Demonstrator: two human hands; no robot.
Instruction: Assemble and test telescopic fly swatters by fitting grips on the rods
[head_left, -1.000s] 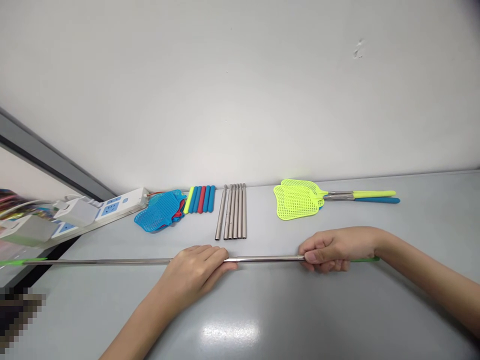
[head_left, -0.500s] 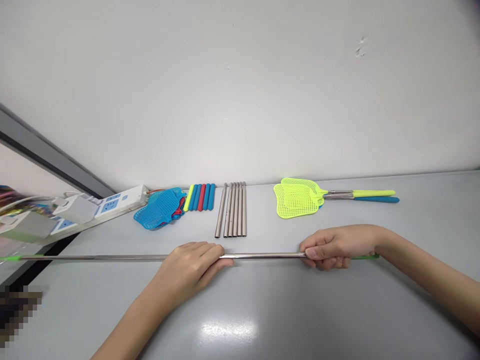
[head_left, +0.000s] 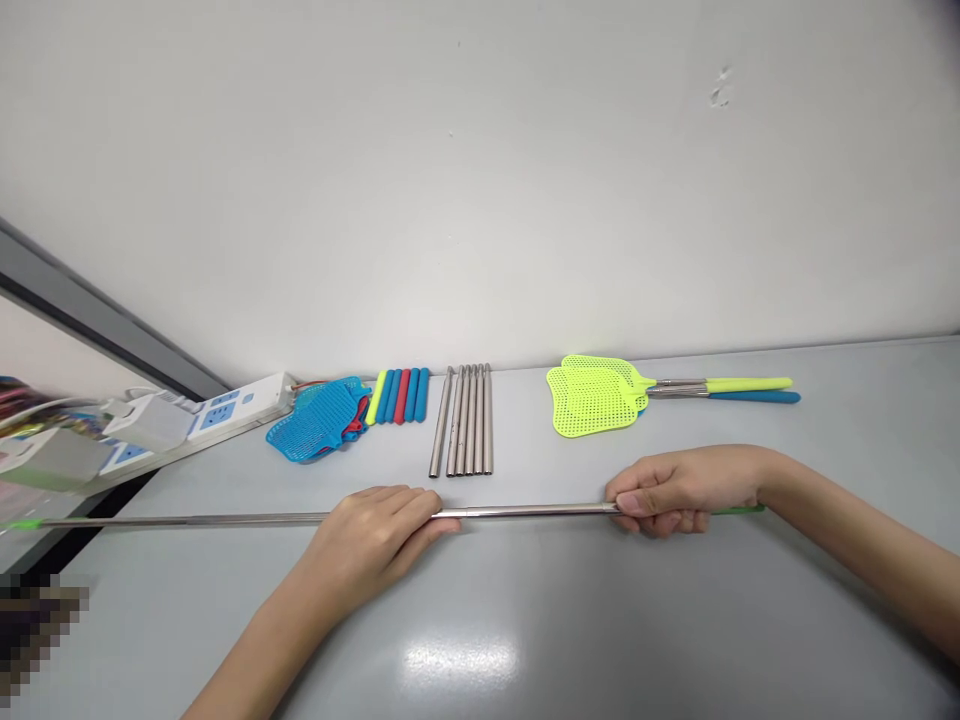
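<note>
A long telescopic metal rod stretches across the grey table from the far left edge to its green handle on the right. My right hand is closed around the handle end of the rod. My left hand is wrapped over the rod near its middle. A green tip shows at the rod's far left end, past the table's edge.
Along the wall lie blue and red swatter heads, coloured foam grips, several short metal tubes and two finished swatters with yellow-green heads. A white power strip and adapter sit at the left.
My left hand has slid a little to the left along the rod and my right hand slightly to the right, so the rod reaches a bit longer.
</note>
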